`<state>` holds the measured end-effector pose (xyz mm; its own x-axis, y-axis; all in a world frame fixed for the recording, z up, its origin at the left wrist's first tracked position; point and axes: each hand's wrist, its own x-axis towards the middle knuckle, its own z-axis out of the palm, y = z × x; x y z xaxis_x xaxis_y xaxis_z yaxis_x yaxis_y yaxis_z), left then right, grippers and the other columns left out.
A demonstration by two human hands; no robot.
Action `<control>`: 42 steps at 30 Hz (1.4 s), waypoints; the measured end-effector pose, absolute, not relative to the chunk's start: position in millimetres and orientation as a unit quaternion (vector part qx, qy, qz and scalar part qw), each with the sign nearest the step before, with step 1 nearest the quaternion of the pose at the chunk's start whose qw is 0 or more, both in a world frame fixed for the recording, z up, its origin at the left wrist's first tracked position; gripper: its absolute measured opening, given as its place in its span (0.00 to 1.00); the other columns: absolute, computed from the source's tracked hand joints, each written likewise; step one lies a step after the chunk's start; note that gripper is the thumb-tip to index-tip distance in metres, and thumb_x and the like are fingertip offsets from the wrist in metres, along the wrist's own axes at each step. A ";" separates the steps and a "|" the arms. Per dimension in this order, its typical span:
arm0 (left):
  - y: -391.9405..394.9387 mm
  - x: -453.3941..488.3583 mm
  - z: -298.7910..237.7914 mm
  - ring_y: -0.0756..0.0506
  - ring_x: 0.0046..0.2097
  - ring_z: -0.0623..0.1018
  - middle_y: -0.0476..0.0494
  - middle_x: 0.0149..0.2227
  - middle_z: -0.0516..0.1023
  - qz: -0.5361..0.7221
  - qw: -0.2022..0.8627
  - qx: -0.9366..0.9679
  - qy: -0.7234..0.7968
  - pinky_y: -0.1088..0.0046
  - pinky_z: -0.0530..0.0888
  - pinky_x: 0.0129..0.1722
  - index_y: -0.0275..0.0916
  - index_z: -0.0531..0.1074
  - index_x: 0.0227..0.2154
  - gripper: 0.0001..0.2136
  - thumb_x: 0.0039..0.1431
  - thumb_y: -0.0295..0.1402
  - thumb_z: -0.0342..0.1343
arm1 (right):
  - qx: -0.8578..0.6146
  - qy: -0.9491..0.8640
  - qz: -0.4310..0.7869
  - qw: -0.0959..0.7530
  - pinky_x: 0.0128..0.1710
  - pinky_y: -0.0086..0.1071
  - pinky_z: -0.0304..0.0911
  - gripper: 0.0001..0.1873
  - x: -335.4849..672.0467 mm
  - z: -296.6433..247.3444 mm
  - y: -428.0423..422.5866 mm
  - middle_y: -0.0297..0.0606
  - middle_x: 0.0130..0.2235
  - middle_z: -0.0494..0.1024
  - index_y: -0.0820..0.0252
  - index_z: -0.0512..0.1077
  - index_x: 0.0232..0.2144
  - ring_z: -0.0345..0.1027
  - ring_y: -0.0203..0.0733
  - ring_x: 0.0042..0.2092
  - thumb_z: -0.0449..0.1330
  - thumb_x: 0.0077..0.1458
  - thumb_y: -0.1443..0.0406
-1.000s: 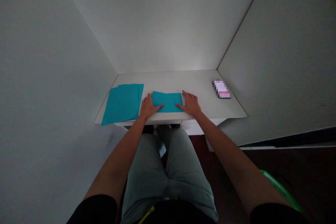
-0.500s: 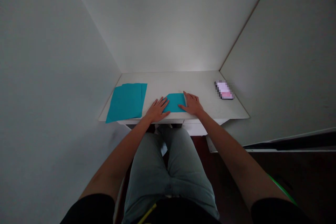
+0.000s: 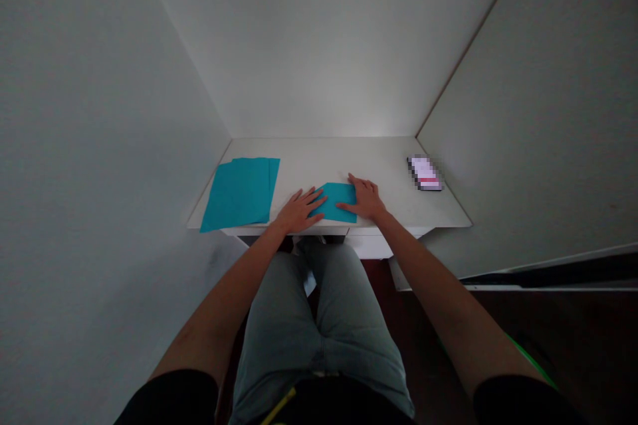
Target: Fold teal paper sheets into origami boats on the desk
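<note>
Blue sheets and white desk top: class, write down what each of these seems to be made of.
The blue sheet between the hands and the blue stack look like matte paper: thin, flat, sharp-edged, without shine. The white desk top seems painted wood or laminate, smooth with a faint sheen; the look cannot settle which.

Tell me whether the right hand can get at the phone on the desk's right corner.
Probably yes. The right hand rests on the edge of the teal paper, and only bare white desktop lies between it and the phone; no object stands in the way. It would have to leave the paper first.
</note>
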<state>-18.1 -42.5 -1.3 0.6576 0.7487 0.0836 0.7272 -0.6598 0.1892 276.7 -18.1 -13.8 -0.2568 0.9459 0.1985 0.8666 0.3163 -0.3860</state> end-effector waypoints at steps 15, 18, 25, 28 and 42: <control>-44.7 -19.4 1.8 0.39 0.80 0.53 0.47 0.79 0.54 0.073 0.074 0.927 0.361 0.50 0.51 0.78 0.51 0.60 0.75 0.29 0.75 0.48 0.49 | -0.618 -0.753 0.082 0.213 0.65 0.61 0.54 0.39 280.9 -20.4 -11.6 0.50 0.55 0.76 0.54 0.78 0.53 0.65 0.68 0.60 0.68 0.50 0.35; -43.4 -18.4 -1.2 0.39 0.80 0.53 0.46 0.79 0.54 0.077 0.065 0.924 0.370 0.51 0.53 0.77 0.49 0.59 0.76 0.30 0.75 0.48 0.49 | -0.613 -0.749 0.094 0.232 0.62 0.60 0.57 0.36 283.6 -19.2 -12.1 0.49 0.50 0.81 0.55 0.76 0.56 0.71 0.64 0.55 0.67 0.56 0.39; -43.3 -13.7 -9.3 0.36 0.79 0.54 0.38 0.78 0.56 0.116 0.044 0.897 0.425 0.53 0.57 0.76 0.41 0.57 0.76 0.34 0.73 0.50 0.51 | -0.415 -0.888 0.067 0.186 0.69 0.59 0.51 0.30 274.0 -7.2 -32.3 0.39 0.71 0.72 0.44 0.72 0.67 0.65 0.59 0.69 0.59 0.68 0.44; -43.4 -13.9 -9.5 0.35 0.78 0.59 0.32 0.76 0.61 0.151 0.057 0.885 0.436 0.53 0.60 0.75 0.36 0.61 0.74 0.36 0.70 0.50 0.56 | -0.371 -0.912 0.060 0.165 0.72 0.58 0.47 0.34 267.6 -7.2 -37.3 0.41 0.72 0.69 0.46 0.70 0.69 0.64 0.57 0.71 0.60 0.67 0.43; -44.8 -20.5 -7.8 0.39 0.65 0.78 0.38 0.60 0.82 0.265 0.149 0.863 0.404 0.56 0.71 0.70 0.42 0.79 0.54 0.17 0.70 0.45 0.61 | -0.416 -0.879 0.101 0.209 0.71 0.59 0.52 0.34 272.4 -13.9 -40.8 0.44 0.67 0.76 0.51 0.72 0.66 0.70 0.57 0.68 0.64 0.64 0.43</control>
